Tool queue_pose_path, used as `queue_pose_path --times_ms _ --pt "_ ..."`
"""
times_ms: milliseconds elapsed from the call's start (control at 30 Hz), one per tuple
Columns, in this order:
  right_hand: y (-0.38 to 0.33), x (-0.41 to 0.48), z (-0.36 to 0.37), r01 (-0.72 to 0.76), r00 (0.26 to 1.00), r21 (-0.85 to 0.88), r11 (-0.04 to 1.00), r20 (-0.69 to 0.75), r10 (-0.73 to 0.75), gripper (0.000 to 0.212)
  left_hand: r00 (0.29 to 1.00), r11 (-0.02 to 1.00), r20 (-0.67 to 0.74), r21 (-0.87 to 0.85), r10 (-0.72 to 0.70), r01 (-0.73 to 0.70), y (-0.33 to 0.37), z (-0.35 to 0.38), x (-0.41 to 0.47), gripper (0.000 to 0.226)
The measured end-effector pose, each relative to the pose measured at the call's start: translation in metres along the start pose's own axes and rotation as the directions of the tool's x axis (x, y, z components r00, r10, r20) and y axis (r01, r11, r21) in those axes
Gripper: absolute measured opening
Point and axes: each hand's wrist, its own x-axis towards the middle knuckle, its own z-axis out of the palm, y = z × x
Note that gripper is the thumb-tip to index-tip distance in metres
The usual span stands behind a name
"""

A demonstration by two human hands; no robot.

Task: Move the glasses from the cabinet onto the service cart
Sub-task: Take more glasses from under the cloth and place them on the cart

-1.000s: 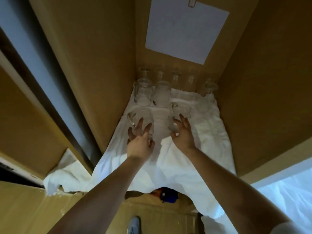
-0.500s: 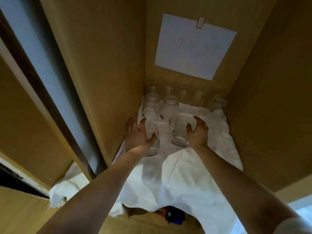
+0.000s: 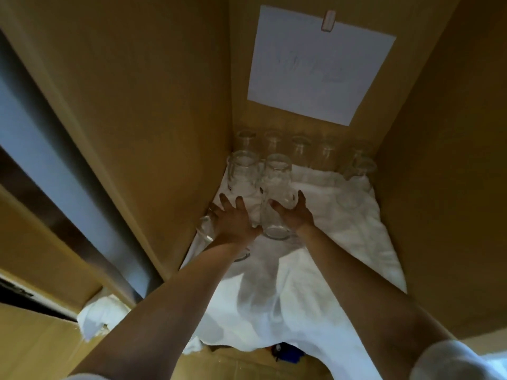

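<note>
1. Gone in the last second from spread fingers just short of the two front glasses to a firm hold on both, one glass per hand
2. Gripping the left front glass [image 3: 206, 231] with the left hand [image 3: 233, 223], fingers [image 3: 240, 204] fanned across its top side and thumb out to the right; seemingly tipping it up off the white cloth [image 3: 315, 283], though too blurred to be sure
3. Holding the right front glass [image 3: 276, 229] with the right hand [image 3: 295, 216], thumb on the near-left wall and fingers curled round the right side; cannot tell whether clear of the cloth yet
4. For the task: pick-up secured or close to it, carry-out not yet begun; both glasses inside the cabinet [image 3: 164, 105], close to its left wall, with no service cart in view
5. Reaching in with both forearms stretched forward and converging slightly, wrists low over the cloth
6. Leaving two more glasses [image 3: 244, 174] just behind the fingertips and a back row [image 3: 300, 149] against the rear panel, under a clipped paper sheet [image 3: 315, 64]; probably best drawn straight back to avoid knocking those
</note>
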Motion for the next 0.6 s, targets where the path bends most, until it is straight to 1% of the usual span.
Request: queue_pose_path --times_ms 67,167,233,300,333,367,433,467,500,533,567,600 --pt "0.001 0.004 0.004 -0.004 1.000 0.079 0.997 -0.002 0.004 0.104 0.999 0.999 0.024 -0.041 -0.024 0.025 -0.007 -0.002 0.006 0.092" --pt "0.001 0.006 0.004 -0.007 0.999 0.204 0.979 -0.050 0.018 0.097 1.000 0.994 0.005 -0.112 -0.019 0.019 -0.010 -0.006 0.009 0.086" --pt "0.001 0.003 0.006 -0.007 0.995 0.251 0.968 -0.099 0.033 0.089 0.999 0.984 -0.043 -0.178 -0.003 -0.005 -0.010 -0.007 0.006 0.082" --pt "-0.002 -0.004 0.004 0.027 0.985 0.247 0.969 -0.171 0.016 0.085 0.992 0.962 -0.121 -0.267 0.025 -0.057 -0.012 -0.010 0.005 0.080" --pt "-0.003 -0.007 0.003 0.063 0.976 0.231 0.971 -0.217 -0.012 0.085 0.983 0.947 -0.176 -0.303 0.056 -0.109 -0.013 -0.013 0.006 0.078" --pt "-0.001 -0.010 0.000 0.115 0.964 0.197 0.974 -0.257 -0.062 0.086 0.969 0.931 -0.218 -0.315 0.117 -0.183 -0.013 -0.017 0.008 0.074" --pt "0.001 -0.018 -0.007 0.205 0.942 0.109 0.973 -0.290 -0.166 0.085 0.929 0.894 -0.236 -0.282 0.287 -0.348 -0.010 -0.027 0.009 0.059" --pt "0.003 -0.022 -0.012 0.239 0.931 0.084 0.967 -0.304 -0.204 0.084 0.896 0.857 -0.235 -0.277 0.378 -0.434 -0.008 -0.029 0.008 0.049" --pt "0.005 -0.025 -0.015 0.277 0.913 0.085 0.957 -0.334 -0.235 0.082 0.847 0.801 -0.251 -0.285 0.468 -0.527 -0.006 -0.028 0.007 0.042" --pt "0.009 -0.028 -0.020 0.320 0.878 0.075 0.944 -0.398 -0.266 0.080 0.785 0.733 -0.296 -0.287 0.544 -0.616 -0.004 -0.024 0.006 0.038" --pt "0.014 -0.031 -0.024 0.349 0.837 0.040 0.936 -0.463 -0.292 0.078 0.736 0.676 -0.338 -0.297 0.586 -0.675 -0.003 -0.017 0.006 0.037" --pt "0.020 -0.036 -0.028 0.354 0.803 -0.017 0.935 -0.506 -0.313 0.076 0.717 0.638 -0.343 -0.329 0.607 -0.697 -0.001 -0.010 0.006 0.041"
